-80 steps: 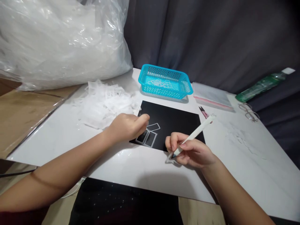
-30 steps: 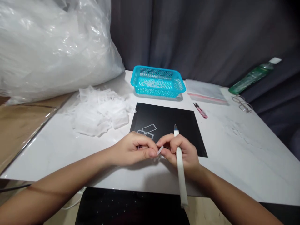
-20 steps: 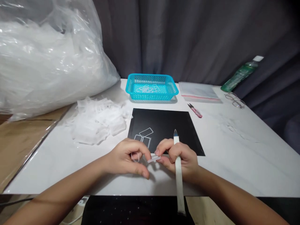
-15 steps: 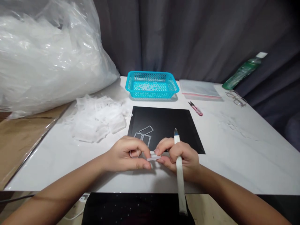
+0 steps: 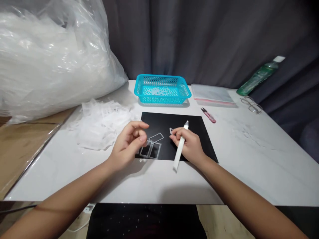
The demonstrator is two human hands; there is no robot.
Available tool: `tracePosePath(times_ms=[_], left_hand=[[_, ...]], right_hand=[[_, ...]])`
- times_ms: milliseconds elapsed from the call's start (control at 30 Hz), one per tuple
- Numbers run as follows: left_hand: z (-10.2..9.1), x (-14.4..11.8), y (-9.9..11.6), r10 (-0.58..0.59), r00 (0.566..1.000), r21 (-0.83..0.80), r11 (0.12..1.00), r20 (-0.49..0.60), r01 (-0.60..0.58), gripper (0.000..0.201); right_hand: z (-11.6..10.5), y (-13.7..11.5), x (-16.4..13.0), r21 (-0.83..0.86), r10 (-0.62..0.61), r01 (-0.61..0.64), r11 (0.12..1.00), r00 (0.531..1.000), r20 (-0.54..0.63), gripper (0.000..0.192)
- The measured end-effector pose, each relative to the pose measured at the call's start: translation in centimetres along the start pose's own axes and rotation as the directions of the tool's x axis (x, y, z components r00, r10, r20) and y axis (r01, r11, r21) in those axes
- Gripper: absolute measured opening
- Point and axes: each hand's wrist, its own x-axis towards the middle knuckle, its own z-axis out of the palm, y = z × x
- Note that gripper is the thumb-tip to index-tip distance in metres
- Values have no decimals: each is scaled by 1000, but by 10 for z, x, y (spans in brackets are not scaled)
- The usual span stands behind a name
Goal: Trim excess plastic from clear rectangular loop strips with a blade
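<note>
With the clock face centred on the black mat on the white tabletop, and 12 o'clock pointing away from the person, a bulging clear plastic bag stands at 10 o'clock, with a brown board under plastic film beside it at 9 o'clock. Nearer the mat, also at 9 o'clock, spreads a loose pile of translucent white plastic pieces. The left hand hangs over the mat's 9 o'clock edge, its fingers open and loosely curled, thumb and forefinger apart. Toward 8 o'clock on the mat lie three thin rectangular frames, two side by side and one slanting above them. A blue perforated basket holding more pale pieces sits just past the mat, near 11 o'clock. Over the mat's right half, the right hand has its fingers closed, a small clear plastic piece at the fingertips and a white-handled knife gripped with its tip toward 1 o'clock. Pink-handled snips and zip bags lie near 1 o'clock; eyeglasses and a green bottle are at 2 o'clock.
</note>
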Motion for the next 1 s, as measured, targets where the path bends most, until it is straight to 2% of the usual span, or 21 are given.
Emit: tracePosePath(times_ms=[67, 167, 233, 333, 367, 433, 500, 533, 600, 667, 733, 767, 800, 833, 867, 900, 933, 967, 1000], left_hand=[[3, 2, 2, -5, 1000, 16, 1000, -3, 5, 19], [7, 0, 4, -15, 995, -10, 1000, 96, 16, 24], [9, -2, 3, -13, 982, -59, 998, 190, 25, 28], [10, -6, 1, -13, 946, -130, 990, 325, 58, 32], [10, -6, 0, -14, 932, -136, 988, 361, 67, 33], [10, -6, 0, -2, 919, -85, 996, 394, 39, 35], [7, -3, 1, 19, 924, 111, 992, 383, -67, 37], [4, -1, 1, 20, 926, 264, 956, 377, -128, 37], [-5, 4, 0, -11, 909, 559, 792, 416, -246, 32], [-17, 8, -1, -87, 861, 713, 605, 501, -354, 23], [-28, 12, -2, -163, 806, 746, 515, 569, -422, 20], [-33, 12, -3, -189, 789, 749, 501, 585, -435, 19], [-36, 13, -3, -206, 781, 751, 497, 589, -435, 19], [-38, 13, -2, -216, 778, 752, 500, 589, -430, 19], [-39, 12, -1, -225, 777, 752, 505, 588, -423, 20], [-38, 12, 0, -230, 775, 750, 514, 589, -417, 21], [-36, 11, 1, -237, 768, 742, 528, 595, -412, 23], [-34, 10, 2, -246, 757, 730, 549, 605, -406, 25], [-32, 10, 3, -261, 742, 716, 576, 617, -393, 28]], right_hand=[[1, 5, 2, -62, -35, 40, 997, 995, 88, 21], [-1, -2, 0, -30, -27, 32, 999, 990, 140, 22], [-1, -11, -6, 177, 41, -75, 981, 981, 190, 26], [5, -26, -14, 526, 117, -295, 798, 931, 345, 40], [7, -29, -15, 574, 141, -338, 745, 922, 359, 42], [7, -33, -14, 581, 209, -372, 724, 921, 328, 43], [-4, -32, -7, 515, 264, -367, 775, 928, 265, 39], [-15, -30, -2, 453, 273, -354, 818, 933, 236, 37], [-46, -23, 7, 261, 247, -278, 924, 958, 148, 36], [-84, -11, 12, -36, 192, -192, 981, 981, -21, 37], [-124, 6, 10, -321, 158, -220, 921, 966, -206, 36], [-142, 15, 7, -448, 172, -275, 851, 951, -258, 34], [-159, 25, 2, -565, 172, -341, 751, 928, -331, 32], [-173, 34, -2, -664, 230, -394, 635, 918, -324, 30], [-184, 43, -6, -731, 237, -451, 512, 892, -385, 35], [-192, 49, -9, -765, 268, -471, 439, 882, -388, 38], [-195, 53, -10, -775, 300, -493, 396, 867, -399, 39], [-193, 54, -10, -762, 322, -509, 400, 857, -403, 40], [-186, 51, -9, -722, 343, -506, 472, 860, -378, 38]])
